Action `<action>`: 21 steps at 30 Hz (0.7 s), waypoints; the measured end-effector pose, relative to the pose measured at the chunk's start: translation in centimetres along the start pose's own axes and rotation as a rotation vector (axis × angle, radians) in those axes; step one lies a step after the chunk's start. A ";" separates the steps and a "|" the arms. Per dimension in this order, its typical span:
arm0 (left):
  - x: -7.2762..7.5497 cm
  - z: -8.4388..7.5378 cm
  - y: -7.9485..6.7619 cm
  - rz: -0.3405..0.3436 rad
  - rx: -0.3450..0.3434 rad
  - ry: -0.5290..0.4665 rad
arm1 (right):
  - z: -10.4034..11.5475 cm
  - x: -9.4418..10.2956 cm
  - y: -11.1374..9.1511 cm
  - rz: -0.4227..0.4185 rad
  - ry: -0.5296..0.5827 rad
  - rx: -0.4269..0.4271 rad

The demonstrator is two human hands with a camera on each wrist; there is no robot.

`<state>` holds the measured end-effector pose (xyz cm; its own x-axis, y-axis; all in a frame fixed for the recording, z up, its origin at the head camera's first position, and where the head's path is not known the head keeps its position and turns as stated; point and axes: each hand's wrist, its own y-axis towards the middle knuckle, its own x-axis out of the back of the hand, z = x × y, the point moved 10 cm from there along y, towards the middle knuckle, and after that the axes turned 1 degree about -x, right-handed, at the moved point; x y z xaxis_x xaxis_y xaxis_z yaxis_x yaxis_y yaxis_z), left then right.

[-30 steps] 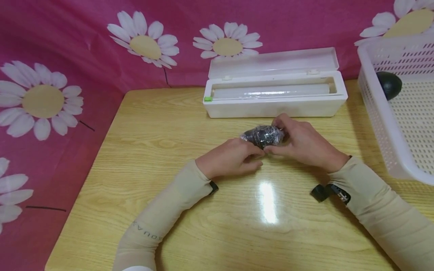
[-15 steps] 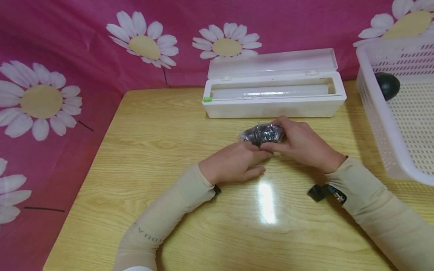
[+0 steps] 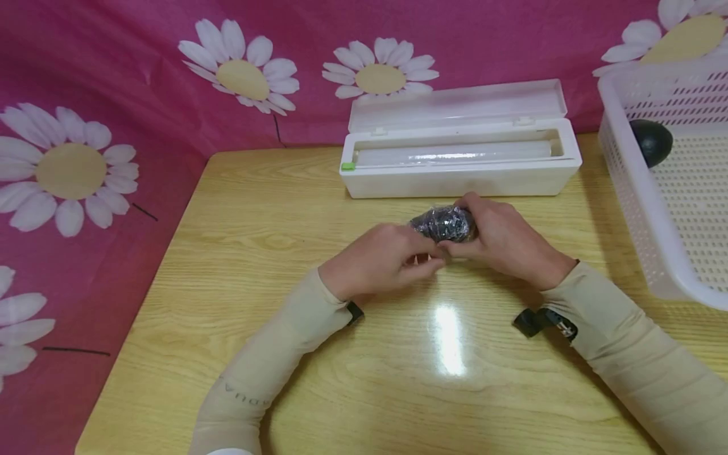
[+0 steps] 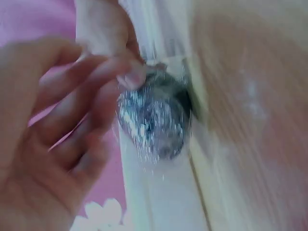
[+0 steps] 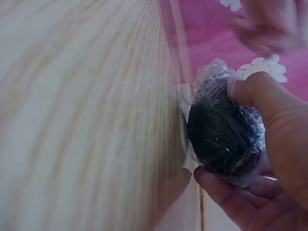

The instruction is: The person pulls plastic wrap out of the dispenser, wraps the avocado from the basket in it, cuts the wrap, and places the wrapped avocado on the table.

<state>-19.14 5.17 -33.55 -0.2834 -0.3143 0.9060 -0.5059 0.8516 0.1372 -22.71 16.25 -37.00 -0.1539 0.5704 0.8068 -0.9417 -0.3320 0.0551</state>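
Note:
A dark, oval avocado (image 3: 443,223) wrapped in crinkled cling film is held just above the table, in front of the film box. My right hand (image 3: 506,243) grips it, with the thumb on the near side and fingers round the far side; the right wrist view shows the wrapped avocado (image 5: 221,130) between thumb and fingers. My left hand (image 3: 387,259) is close beside its left end, its fingers loosely bent. In the right wrist view the blurred left hand (image 5: 274,24) appears apart from the avocado. Some left fingertips overlap the right thumb in the head view.
Behind the hands stands a white cling film box (image 3: 461,183), lid up, with the film roll (image 3: 455,153) inside. To the right, a white plastic basket (image 3: 643,234) contains another dark green avocado (image 3: 651,143). A pink flowered cloth (image 3: 307,38) hangs behind the wooden table (image 3: 256,221).
The left hand shifts slightly right and nearer, then back left and away. The right hand keeps its grip while the avocado turns a little.

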 end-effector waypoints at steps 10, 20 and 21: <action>2.2 3.8 2.2 -0.234 0.210 -0.025 | 0.3 0.0 -0.2 -0.016 0.006 0.038; 1.7 2.6 3.0 -0.174 0.181 0.065 | 0.1 0.3 -0.2 -0.025 0.015 0.019; 1.6 2.3 3.0 -0.172 0.163 0.088 | 0.1 0.3 -0.2 -0.026 0.014 0.018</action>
<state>-23.02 6.22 -32.58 -0.1131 -0.4047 0.9074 -0.6669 0.7079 0.2326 -22.51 16.45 -36.76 -0.1337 0.5893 0.7968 -0.9399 -0.3303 0.0866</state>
